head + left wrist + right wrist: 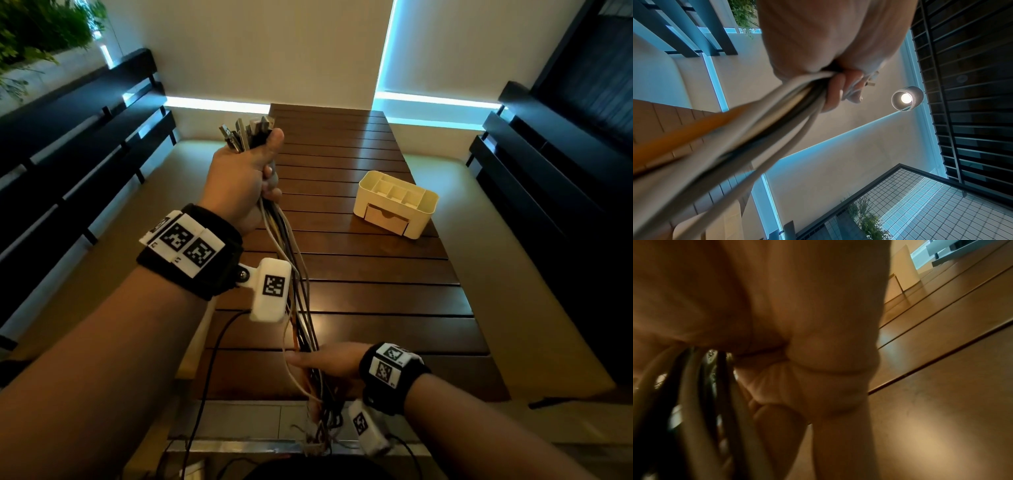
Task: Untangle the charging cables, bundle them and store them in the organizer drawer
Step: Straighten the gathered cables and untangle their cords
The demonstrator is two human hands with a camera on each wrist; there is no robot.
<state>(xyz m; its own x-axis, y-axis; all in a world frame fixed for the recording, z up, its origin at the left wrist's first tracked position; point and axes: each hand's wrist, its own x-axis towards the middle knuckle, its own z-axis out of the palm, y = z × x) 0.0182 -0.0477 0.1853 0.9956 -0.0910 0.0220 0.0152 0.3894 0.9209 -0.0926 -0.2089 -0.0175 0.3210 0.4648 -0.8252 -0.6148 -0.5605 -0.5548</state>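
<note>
The left hand (239, 178) is fisted round one bundle of cables (291, 260) just below its plugs, raised over the surface (376, 291). The right hand (329, 363), nearer, curls round the same bundle lower down. One cream organizer (397, 205) stands far right, its single drawer (385, 219) shut, its top compartments showing nothing inside.

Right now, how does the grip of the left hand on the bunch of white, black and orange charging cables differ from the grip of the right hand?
The left hand is raised and grips the bunch of charging cables just below the plug ends, as a closed fist; the right hand sits low, near the table edge. The right hand's fingers curl around the strands farther down, with the loose ends hanging below it. Both hold the same bunch.
</note>
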